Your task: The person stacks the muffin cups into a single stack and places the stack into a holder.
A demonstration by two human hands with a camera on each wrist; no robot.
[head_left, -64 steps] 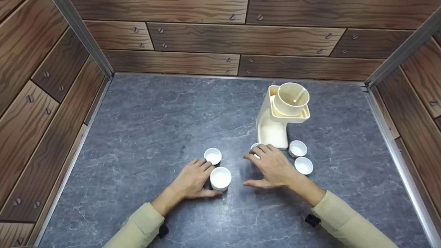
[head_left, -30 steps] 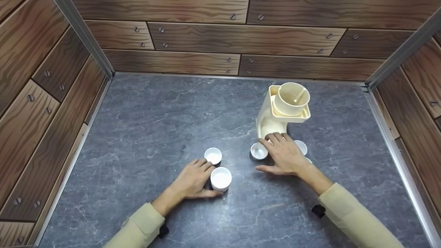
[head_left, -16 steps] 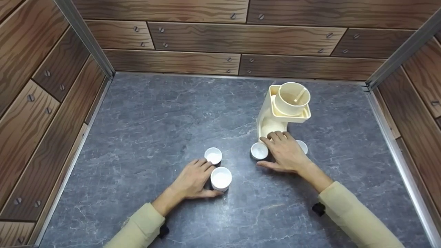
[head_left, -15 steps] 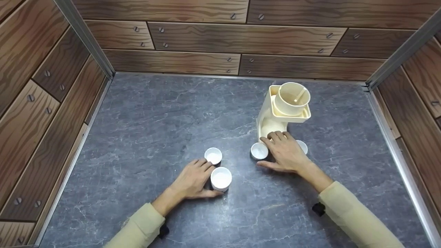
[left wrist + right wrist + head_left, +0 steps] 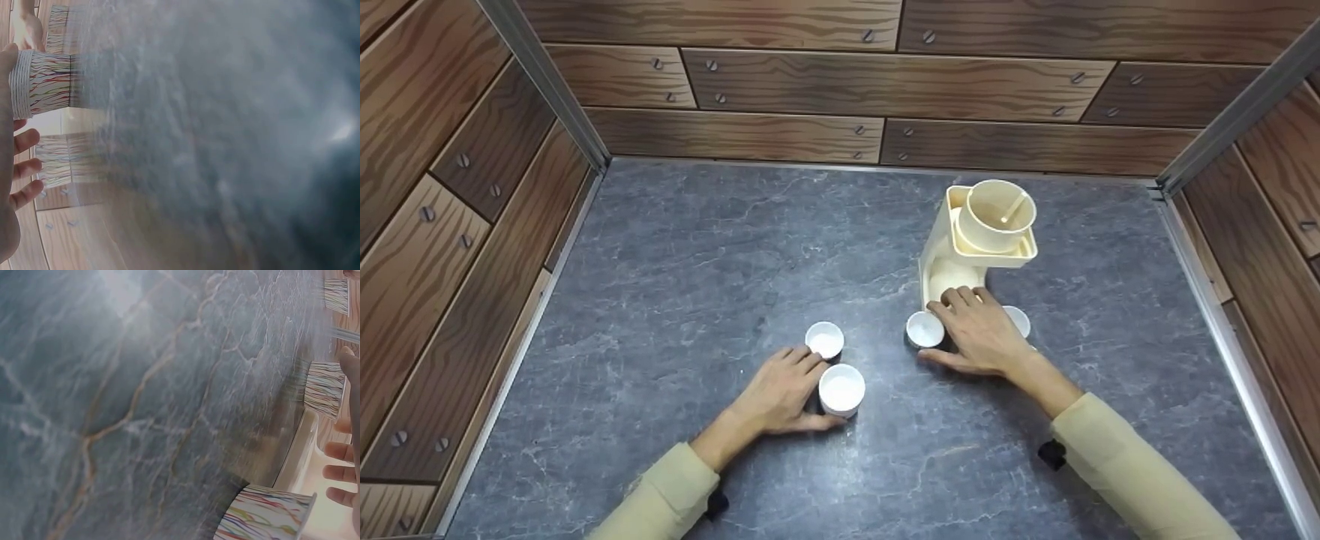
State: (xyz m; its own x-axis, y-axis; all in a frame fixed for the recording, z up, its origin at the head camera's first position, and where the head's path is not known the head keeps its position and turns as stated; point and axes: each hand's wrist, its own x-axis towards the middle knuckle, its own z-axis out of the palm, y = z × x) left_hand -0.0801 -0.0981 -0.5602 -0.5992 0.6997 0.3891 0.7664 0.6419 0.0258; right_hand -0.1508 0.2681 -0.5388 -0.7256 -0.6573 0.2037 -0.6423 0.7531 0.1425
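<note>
My left hand holds a stack of white paper cups, thumb and index finger on either side; stacked rims show in the left wrist view. Just behind it stands another paper cup. My right hand hovers low in front of the cream plastic stand, fingers spread, fingertips over its base edge. One paper cup lies between its thumb and index finger in the head view. A further patterned cup is close below the hand in the right wrist view. In the head view it is partly hidden behind the right hand.
The stand carries a round open container with a thin rod inside. Wood-print walls with metal edges enclose the grey marbled table at the back and sides.
Over two seconds, my right hand has moved right and slightly away, off the cup left of the stand and across the right-hand cups. My left hand stays around the stack.
</note>
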